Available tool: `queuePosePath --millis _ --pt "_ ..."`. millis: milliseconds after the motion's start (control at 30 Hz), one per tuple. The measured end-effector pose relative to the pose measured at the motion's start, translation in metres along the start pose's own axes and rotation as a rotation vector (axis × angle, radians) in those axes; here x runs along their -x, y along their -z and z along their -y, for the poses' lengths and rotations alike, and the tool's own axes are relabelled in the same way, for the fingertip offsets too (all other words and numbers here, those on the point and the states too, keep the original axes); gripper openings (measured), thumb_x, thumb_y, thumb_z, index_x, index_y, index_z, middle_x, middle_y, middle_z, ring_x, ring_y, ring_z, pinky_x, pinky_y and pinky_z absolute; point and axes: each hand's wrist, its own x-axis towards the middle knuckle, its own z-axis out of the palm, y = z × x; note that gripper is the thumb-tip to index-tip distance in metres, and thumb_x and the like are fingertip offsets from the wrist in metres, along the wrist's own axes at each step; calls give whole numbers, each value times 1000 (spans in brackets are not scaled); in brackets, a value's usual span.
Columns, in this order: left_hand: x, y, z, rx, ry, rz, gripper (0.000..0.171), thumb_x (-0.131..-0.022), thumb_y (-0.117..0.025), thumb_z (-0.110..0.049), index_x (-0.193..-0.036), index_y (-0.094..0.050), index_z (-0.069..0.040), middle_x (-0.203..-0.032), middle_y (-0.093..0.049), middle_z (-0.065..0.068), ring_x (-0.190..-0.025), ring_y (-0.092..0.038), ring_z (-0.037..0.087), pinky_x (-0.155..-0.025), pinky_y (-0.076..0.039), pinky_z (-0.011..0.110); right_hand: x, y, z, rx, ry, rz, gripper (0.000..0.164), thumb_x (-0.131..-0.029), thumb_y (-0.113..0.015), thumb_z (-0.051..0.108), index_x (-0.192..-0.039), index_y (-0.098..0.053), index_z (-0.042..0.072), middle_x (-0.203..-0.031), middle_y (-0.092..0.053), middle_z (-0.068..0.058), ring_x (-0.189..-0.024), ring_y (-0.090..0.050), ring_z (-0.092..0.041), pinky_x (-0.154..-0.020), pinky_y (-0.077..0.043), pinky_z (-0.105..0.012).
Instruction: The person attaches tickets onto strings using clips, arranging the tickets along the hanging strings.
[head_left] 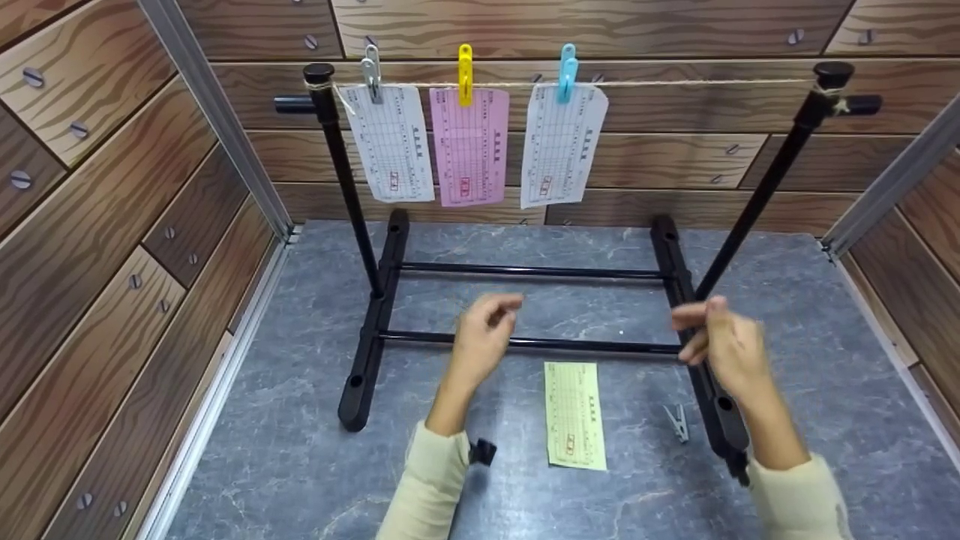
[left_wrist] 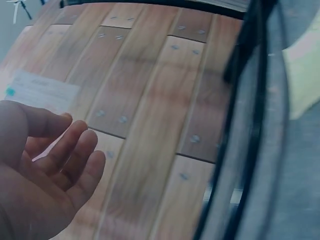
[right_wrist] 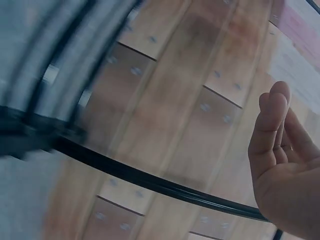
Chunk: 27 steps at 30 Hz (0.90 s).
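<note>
My left hand (head_left: 482,335) hovers over the front crossbar of a black rack (head_left: 592,346), fingers loosely bent and holding nothing. Near the rack's right foot is my right hand (head_left: 733,352), blurred, its fingers relaxed around no object. A yellow-green printed slip (head_left: 574,416) lies flat on the table between the two forearms. To its right rests a grey clothespin (head_left: 677,424). Three slips hang from a string (head_left: 675,82): a white one (head_left: 394,150) under a grey clothespin (head_left: 371,73), a pink one (head_left: 470,154) under a yellow clothespin (head_left: 465,75), another white one (head_left: 564,150) under a blue clothespin (head_left: 567,73).
The rack's left post (head_left: 349,187) and right post (head_left: 757,202) carry the string between them. Wood-patterned panels (head_left: 637,157) enclose the grey marbled table (head_left: 285,390) at the back and sides. A small black piece (head_left: 484,451) shows beside the left sleeve.
</note>
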Motion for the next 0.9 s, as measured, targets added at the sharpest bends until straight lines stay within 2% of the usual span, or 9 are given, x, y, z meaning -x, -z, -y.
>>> queuePosePath --millis 167,300,400,500,567,667,800,900 --pt "27 -10 10 -122 139 129 25 -91 -66 0 -115 -73 -4 -107 -69 6 -95 -64 19 -87 -53 31 24 -7 -22 92 -165 41 64 -112 -25 33 -100 -75 -5 -91 -74 -18 -51 -63 -22 -48 -53 -29" --pt "45 -18 23 -162 198 209 28 -92 -66 -3 -119 -72 -7 -109 -69 4 -95 -65 17 -85 -53 31 39 -12 -40 138 -249 72 58 -112 -29 29 -100 -75 -5 -90 -73 -18 -52 -63 -23 -48 -54 -31" --pt "55 -24 30 -197 219 241 27 -92 -64 -4 -118 -72 -7 -109 -69 3 -93 -65 17 -83 -54 31 47 -14 -51 194 -319 113 53 -111 -30 24 -110 -74 -4 -92 -73 -16 -54 -64 -22 -49 -53 -30" --pt "62 -30 33 -244 241 265 26 -93 -63 -5 -117 -72 -6 -109 -69 4 -94 -65 18 -83 -54 32 51 -14 -59 287 -373 176 44 -105 -35 18 -131 -65 -2 -98 -72 -16 -57 -65 -21 -52 -53 -30" --pt "65 -34 34 -286 262 282 26 -93 -64 -7 -117 -72 -6 -109 -69 3 -96 -65 18 -83 -53 33 53 -13 -64 354 -385 212 46 -100 -42 13 -142 -55 0 -104 -70 -18 -59 -66 -20 -58 -53 -32" --pt "71 -41 34 -338 309 309 29 -92 -65 -9 -120 -71 -7 -111 -69 3 -98 -65 18 -86 -53 35 56 -14 -70 463 -354 248 51 -94 -53 10 -144 -51 0 -105 -68 -20 -71 -66 -24 -70 -52 -43" --pt "79 -51 32 -386 365 336 39 -90 -70 -12 -128 -67 -6 -117 -65 8 -103 -64 23 -91 -52 40 61 -16 -76 603 -318 347 52 -94 -63 17 -139 -53 -7 -112 -64 -29 -98 -62 -44 -84 -48 -60" --pt "86 -59 28 -445 396 347 51 -87 -74 -16 -135 -61 -4 -119 -61 13 -106 -62 29 -89 -52 44 64 -20 -79 676 -363 441 67 -94 -70 31 -141 -48 -10 -125 -53 -39 -112 -53 -58 -89 -44 -68"
